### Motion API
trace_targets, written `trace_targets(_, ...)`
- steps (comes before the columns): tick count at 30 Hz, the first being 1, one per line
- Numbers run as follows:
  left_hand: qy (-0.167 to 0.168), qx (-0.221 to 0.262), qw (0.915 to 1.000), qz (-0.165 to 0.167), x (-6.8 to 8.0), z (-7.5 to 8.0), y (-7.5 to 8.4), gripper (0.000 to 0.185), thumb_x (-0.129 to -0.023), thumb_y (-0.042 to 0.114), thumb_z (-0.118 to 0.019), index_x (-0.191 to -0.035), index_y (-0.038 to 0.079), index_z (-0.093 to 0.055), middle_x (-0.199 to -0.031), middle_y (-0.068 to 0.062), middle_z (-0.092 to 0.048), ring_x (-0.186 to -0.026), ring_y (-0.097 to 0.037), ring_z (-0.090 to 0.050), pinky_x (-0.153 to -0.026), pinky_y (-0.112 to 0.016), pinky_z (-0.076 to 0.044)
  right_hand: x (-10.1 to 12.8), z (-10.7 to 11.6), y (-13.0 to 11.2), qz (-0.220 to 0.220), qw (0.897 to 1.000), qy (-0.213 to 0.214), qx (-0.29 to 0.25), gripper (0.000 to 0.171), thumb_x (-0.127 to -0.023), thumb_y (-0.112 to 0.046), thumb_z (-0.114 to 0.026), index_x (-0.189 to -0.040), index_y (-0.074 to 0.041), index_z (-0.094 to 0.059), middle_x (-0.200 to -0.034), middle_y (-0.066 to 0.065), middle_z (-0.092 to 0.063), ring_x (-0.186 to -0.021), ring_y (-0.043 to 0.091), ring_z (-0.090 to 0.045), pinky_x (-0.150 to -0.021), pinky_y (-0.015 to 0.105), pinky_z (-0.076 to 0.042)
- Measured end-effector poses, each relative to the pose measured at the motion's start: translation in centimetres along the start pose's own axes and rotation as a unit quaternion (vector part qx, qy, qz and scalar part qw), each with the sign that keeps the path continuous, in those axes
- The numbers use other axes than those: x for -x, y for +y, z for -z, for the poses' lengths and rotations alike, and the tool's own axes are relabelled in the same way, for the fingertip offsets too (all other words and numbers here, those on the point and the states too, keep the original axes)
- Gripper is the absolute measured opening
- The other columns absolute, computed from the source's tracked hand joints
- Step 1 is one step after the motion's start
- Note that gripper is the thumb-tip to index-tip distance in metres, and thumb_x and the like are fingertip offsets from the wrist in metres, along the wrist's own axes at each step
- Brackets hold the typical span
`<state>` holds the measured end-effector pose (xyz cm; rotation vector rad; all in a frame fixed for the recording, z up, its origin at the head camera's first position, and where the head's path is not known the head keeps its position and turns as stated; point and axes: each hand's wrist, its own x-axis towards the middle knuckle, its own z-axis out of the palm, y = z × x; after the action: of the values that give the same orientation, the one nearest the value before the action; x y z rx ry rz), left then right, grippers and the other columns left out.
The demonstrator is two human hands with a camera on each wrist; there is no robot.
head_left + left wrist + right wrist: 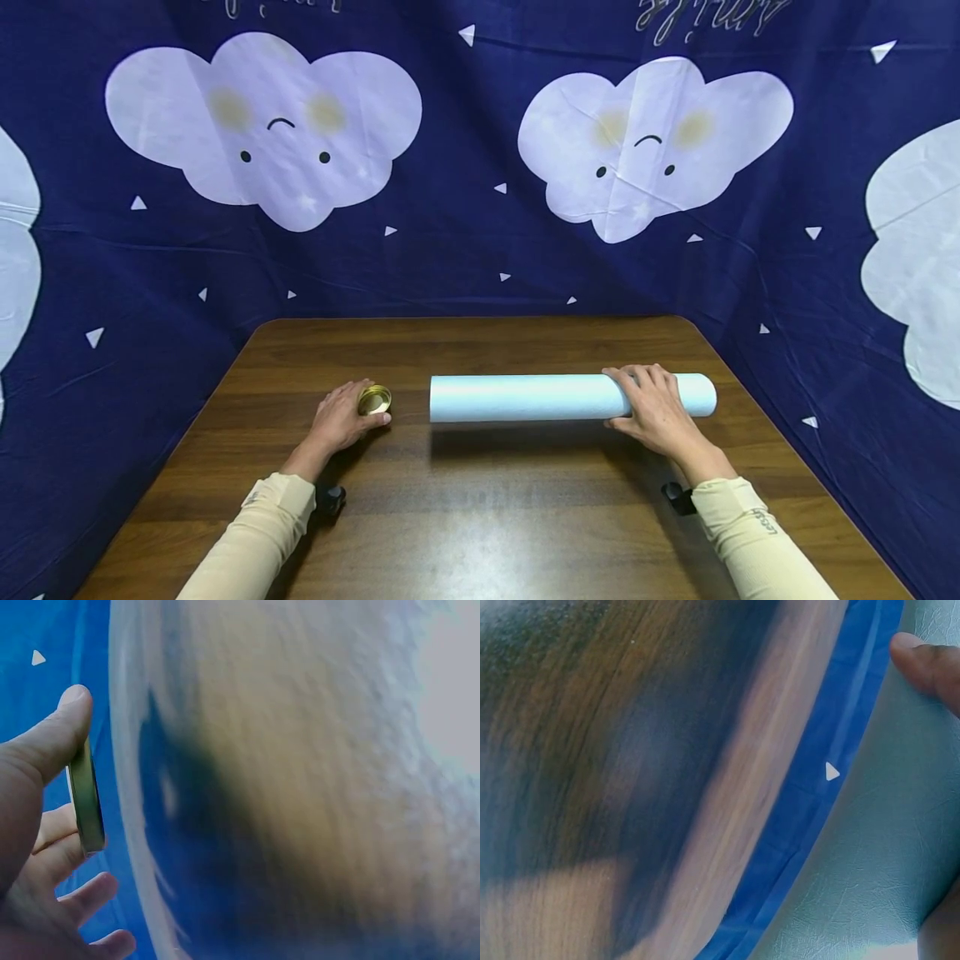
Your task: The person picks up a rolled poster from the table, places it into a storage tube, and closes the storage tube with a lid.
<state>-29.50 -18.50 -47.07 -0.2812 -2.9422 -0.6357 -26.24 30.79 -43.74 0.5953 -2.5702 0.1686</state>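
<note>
At the left of the head view my left hand (347, 418) grips a gold, round, shallow jar lid (375, 402). In the left wrist view the lid (88, 799) shows edge-on, pinched between the thumb (64, 724) and the fingers. My right hand (652, 408) holds a long white roll (525, 397) near its right end, fingers over the top and thumb at the near side. The roll lies level from left to right, with its shadow on the table below. In the right wrist view its pale, finely creased surface (855, 847) fills the right side.
A brown wood-grain table (480, 492) spreads below both hands, its far edge rounded at the corners. Behind and beside it hangs a dark blue cloth (465, 250) printed with clouds and small triangles. Each wrist carries a small black camera (330, 500).
</note>
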Motion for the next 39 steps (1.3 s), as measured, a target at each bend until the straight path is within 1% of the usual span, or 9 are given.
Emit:
trace_targets(8,0.021,0.018,0.9994,-0.019,0.1,0.5,1.3,0.071,-0.079,0.040,-0.072,-0.134,0.002,-0.046,-0.136,-0.026,-0.049,-0.128,-0.047,-0.040,-0.101,-0.063,-0.033,0.1,0.0,0.2,0.003,1.000,0.011,0.003,0.083,-0.059,-0.035,-0.088,-0.130,-0.015,-0.049,-0.112,0.014,-0.056,-0.102,0.037,-0.048,-0.094,0.057,-0.030)
trace_targets(15,0.037,0.046,0.9980,-0.022,0.5,1.1,2.3,0.070,-0.079,0.039,-0.073,-0.134,0.004,-0.046,-0.136,-0.024,-0.050,-0.127,-0.047,-0.042,-0.101,-0.062,-0.033,0.1,0.0,0.3,0.006,1.000,0.016,0.003,0.083,-0.059,-0.035,-0.088,-0.130,-0.016,-0.050,-0.112,0.015,-0.056,-0.102,0.038,-0.048,-0.093,0.057,-0.031)
trace_targets(22,0.047,0.100,0.9937,-0.020,0.9,1.9,3.3,0.068,-0.079,0.035,-0.074,-0.135,0.007,-0.045,-0.135,-0.024,-0.051,-0.127,-0.045,-0.043,-0.105,-0.062,-0.029,0.0,0.0,0.3,0.006,1.000,0.017,0.007,0.084,-0.058,-0.035,-0.088,-0.130,-0.016,-0.049,-0.112,0.015,-0.056,-0.102,0.038,-0.048,-0.093,0.058,-0.031)
trace_targets(24,0.047,0.109,0.9927,-0.021,1.0,2.0,3.6,0.068,-0.079,0.034,-0.074,-0.135,0.009,-0.045,-0.134,-0.024,-0.052,-0.127,-0.044,-0.043,-0.105,-0.062,-0.030,0.0,0.1,0.3,0.006,1.000,0.019,0.007,0.084,-0.058,-0.035,-0.088,-0.130,-0.016,-0.049,-0.112,0.015,-0.056,-0.101,0.038,-0.048,-0.092,0.057,-0.031)
trace_targets(28,0.038,0.126,0.9911,-0.019,1.2,2.4,4.3,0.069,-0.079,0.035,-0.074,-0.136,0.011,-0.043,-0.134,-0.023,-0.051,-0.128,-0.043,-0.043,-0.103,-0.062,-0.033,-0.1,0.2,0.3,0.007,1.000,0.021,0.007,0.084,-0.058,-0.034,-0.088,-0.130,-0.015,-0.050,-0.112,0.015,-0.057,-0.101,0.037,-0.048,-0.092,0.057,-0.031)
trace_targets(31,0.027,0.149,0.9883,-0.017,1.4,2.5,4.8,0.069,-0.079,0.036,-0.074,-0.137,0.014,-0.042,-0.135,-0.024,-0.050,-0.127,-0.043,-0.043,-0.101,-0.061,-0.036,-0.1,0.2,0.3,0.007,1.000,0.021,0.007,0.084,-0.058,-0.034,-0.088,-0.130,-0.015,-0.050,-0.112,0.015,-0.056,-0.101,0.037,-0.048,-0.092,0.057,-0.031)
trace_targets(34,0.011,0.182,0.9831,-0.018,1.6,2.5,5.4,0.069,-0.080,0.037,-0.074,-0.137,0.017,-0.042,-0.136,-0.021,-0.049,-0.127,-0.041,-0.044,-0.100,-0.060,-0.038,-0.1,0.3,0.2,0.006,1.000,0.019,0.004,0.084,-0.059,-0.034,-0.088,-0.130,-0.015,-0.049,-0.112,0.015,-0.056,-0.101,0.037,-0.047,-0.092,0.057,-0.031)
trace_targets(39,-0.003,0.237,0.9710,-0.029,2.0,2.4,6.0,0.067,-0.081,0.036,-0.073,-0.138,0.019,-0.041,-0.139,-0.016,-0.049,-0.130,-0.040,-0.043,-0.102,-0.060,-0.036,-0.1,0.4,0.2,0.005,1.000,0.020,0.001,0.084,-0.058,-0.033,-0.088,-0.130,-0.015,-0.049,-0.112,0.015,-0.056,-0.101,0.037,-0.047,-0.092,0.057,-0.030)
